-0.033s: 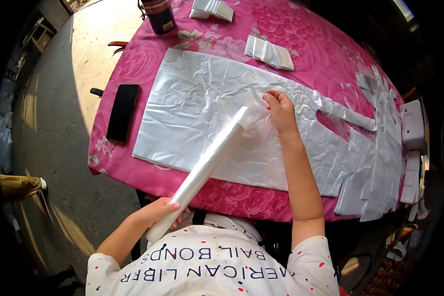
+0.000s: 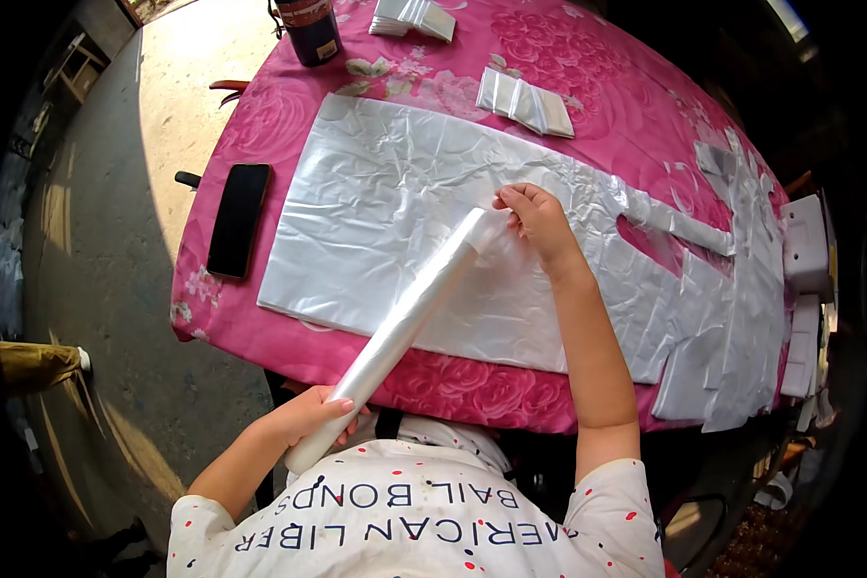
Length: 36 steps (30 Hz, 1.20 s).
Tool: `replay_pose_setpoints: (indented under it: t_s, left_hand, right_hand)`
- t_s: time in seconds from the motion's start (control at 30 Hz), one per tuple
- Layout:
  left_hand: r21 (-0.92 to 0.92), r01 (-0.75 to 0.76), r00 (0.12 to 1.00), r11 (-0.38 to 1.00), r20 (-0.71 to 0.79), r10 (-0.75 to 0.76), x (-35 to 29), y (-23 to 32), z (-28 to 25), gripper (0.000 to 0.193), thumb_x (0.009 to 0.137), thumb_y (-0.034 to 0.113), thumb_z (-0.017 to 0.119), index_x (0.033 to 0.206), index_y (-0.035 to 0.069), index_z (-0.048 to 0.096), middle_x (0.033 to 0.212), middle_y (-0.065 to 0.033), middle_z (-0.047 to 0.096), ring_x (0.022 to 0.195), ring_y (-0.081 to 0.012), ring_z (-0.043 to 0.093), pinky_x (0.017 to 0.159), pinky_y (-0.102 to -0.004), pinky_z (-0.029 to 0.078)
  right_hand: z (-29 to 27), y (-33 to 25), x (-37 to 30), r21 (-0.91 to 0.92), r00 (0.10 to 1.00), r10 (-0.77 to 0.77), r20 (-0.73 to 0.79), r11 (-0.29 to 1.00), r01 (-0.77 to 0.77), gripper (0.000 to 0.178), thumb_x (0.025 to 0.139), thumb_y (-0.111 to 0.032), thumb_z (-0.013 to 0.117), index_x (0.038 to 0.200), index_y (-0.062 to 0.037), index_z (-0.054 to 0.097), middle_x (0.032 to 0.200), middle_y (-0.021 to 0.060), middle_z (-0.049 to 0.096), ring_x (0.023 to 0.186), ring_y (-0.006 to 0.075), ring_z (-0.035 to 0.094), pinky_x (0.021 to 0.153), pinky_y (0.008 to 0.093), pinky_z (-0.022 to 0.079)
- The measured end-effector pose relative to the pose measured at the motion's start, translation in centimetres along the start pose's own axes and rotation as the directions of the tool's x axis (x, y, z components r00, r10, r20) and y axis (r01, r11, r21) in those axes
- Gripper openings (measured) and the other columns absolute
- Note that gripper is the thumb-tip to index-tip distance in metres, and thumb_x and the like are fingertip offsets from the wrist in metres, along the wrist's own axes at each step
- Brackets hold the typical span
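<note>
A long, whitish roll of thin plastic film (image 2: pixel 405 328) slants across the near side of the table. My left hand (image 2: pixel 320 420) is wrapped round its lower end, close to my shirt. At the upper end, my right hand (image 2: pixel 527 214) has thumb and fingers pinched together on a loose flap of clear film (image 2: pixel 494 229) coming off the roll. Beneath lies a stack of flat, wrinkled white plastic bags (image 2: pixel 356 193) with handle cutouts at their right side. The pinched edge itself is too thin to see well.
The table has a pink floral cloth (image 2: pixel 462 393). A black phone (image 2: pixel 240 220) lies at the left. Folded white packets (image 2: pixel 525 103), another folded bundle (image 2: pixel 412 17) and a dark canister (image 2: pixel 310 34) stand farther back. More plastic strips (image 2: pixel 742 318) hang near the right edge.
My right hand has shifted slightly left, nearer the roll's upper end, and its fingers are turned more toward it. The left hand and roll stay put.
</note>
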<state>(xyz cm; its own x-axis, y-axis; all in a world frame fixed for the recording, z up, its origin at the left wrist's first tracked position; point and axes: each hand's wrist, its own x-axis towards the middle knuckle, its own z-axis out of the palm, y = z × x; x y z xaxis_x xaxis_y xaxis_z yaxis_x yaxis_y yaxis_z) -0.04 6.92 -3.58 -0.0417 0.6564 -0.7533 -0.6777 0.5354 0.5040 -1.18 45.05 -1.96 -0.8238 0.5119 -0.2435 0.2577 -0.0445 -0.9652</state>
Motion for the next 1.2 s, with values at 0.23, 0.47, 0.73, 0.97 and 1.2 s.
replay_pose_setpoints:
  t_s: [0.23,0.47,0.73,0.97,1.2]
  left_hand:
    - [0.019,0.022,0.994,1.000,-0.111,-0.020,-0.3,0.1,0.9,0.034,0.084,0.030,0.060,0.104,0.002,0.056,0.078,-0.0040,0.060,0.064,-0.0119,0.056,0.061,-0.0267,0.048]
    - [0.139,0.090,0.992,0.986,-0.104,-0.076,-2.2,0.8,0.4,0.036,0.084,0.028,0.060,0.107,0.001,0.056,0.089,-0.0070,0.062,0.075,-0.0132,0.058,0.071,-0.0294,0.048]
    - [0.484,0.190,0.974,0.854,0.014,-0.225,-5.8,0.1,-4.7,0.048,0.075,0.024,0.072,0.114,0.000,0.057,0.102,-0.0067,0.063,0.096,-0.0134,0.056,0.088,-0.0289,0.042]
    - [0.950,-0.205,0.954,0.236,0.140,0.265,-1.5,11.7,0.2,0.052,0.063,0.034,0.077,0.103,0.003,0.062,0.089,-0.0127,0.065,0.083,-0.0318,0.061,0.073,-0.0377,0.048]
    - [0.855,-0.252,0.519,-0.454,0.515,0.682,6.2,16.8,5.5,0.041,0.069,0.025,0.072,0.103,0.006,0.060,0.097,-0.0076,0.061,0.089,-0.0243,0.060,0.082,-0.0394,0.048]
  right_hand:
    - [0.6,-2.0,-1.3,-0.249,0.919,0.248,0.307,0.953,-0.174,0.021,0.085,-0.024,0.063,0.084,-0.0029,0.063,0.065,-0.0017,0.055,0.057,0.0048,0.048,0.052,0.0181,0.037]
    - [-6.3,0.2,2.3,-0.298,0.999,-0.018,-0.036,0.954,0.006,0.016,0.083,-0.015,0.064,0.082,0.0004,0.064,0.064,-0.0013,0.056,0.055,0.0053,0.047,0.051,0.0203,0.038]
    - [-20.3,3.1,4.7,-0.409,0.887,-0.221,-0.405,0.911,0.041,0.018,0.085,-0.017,0.062,0.082,0.0004,0.064,0.064,-0.0016,0.056,0.054,0.0054,0.047,0.051,0.0214,0.040]
    - [-11.0,1.6,5.0,-0.377,0.972,-0.221,-0.079,0.909,0.176,0.017,0.084,-0.016,0.063,0.082,0.0002,0.064,0.063,-0.0019,0.056,0.056,0.0047,0.048,0.052,0.0209,0.039]
    - [-5.9,0.1,5.7,-0.358,0.973,-0.208,0.104,0.905,0.232,0.018,0.084,-0.018,0.062,0.081,-0.0002,0.064,0.063,-0.0023,0.055,0.057,0.0050,0.046,0.053,0.0230,0.038]
